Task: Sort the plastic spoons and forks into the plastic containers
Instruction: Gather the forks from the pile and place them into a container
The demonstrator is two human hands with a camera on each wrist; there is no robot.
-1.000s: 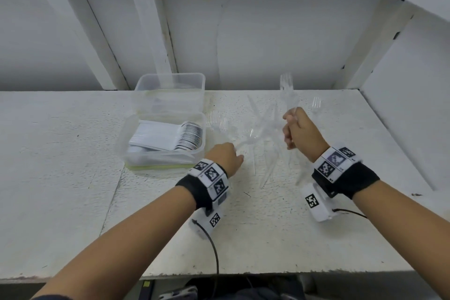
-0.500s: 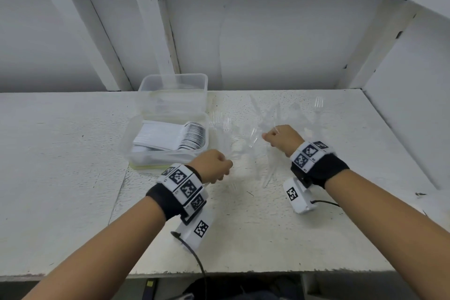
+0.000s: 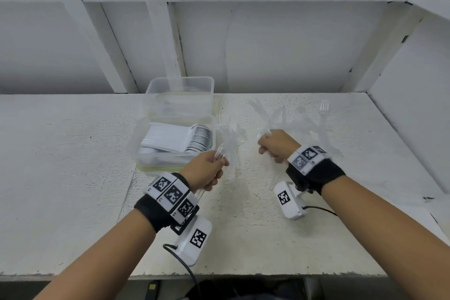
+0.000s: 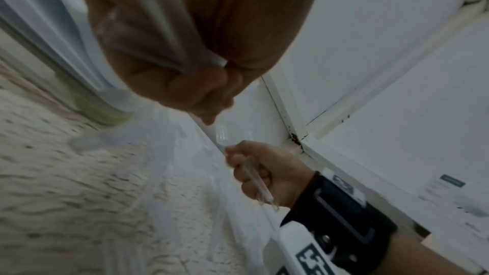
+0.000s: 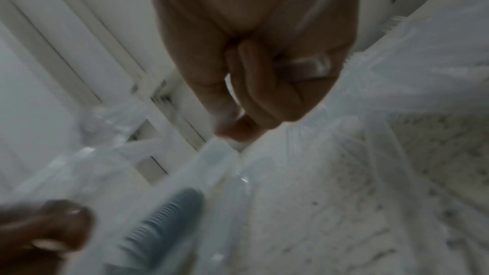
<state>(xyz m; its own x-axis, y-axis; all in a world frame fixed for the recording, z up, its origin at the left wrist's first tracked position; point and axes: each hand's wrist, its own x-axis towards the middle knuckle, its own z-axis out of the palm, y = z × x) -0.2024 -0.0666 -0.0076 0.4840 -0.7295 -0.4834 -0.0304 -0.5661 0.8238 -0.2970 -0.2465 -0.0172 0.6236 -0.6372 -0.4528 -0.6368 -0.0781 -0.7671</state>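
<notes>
Just left of our left hand (image 3: 207,173) sits the near container (image 3: 146,166) of stacked spoons (image 3: 185,138). That hand grips clear forks (image 3: 227,144); our right hand (image 3: 276,147) clutches another clear utensil bundle (image 3: 270,117), loose forks (image 3: 323,110) beyond it.

Even, soft light — wrist views dim, blurred; edges bowed.

Bare white-painted workbench (image 3: 73,178) alcove

Two stacked-close plastic containers (image 3: 179,114) sit at the table's (image 3: 60,178) back wall; clear cutlery (image 3: 304,124) litters the surface right of them, while bare tabletop lies open to their left.
</notes>
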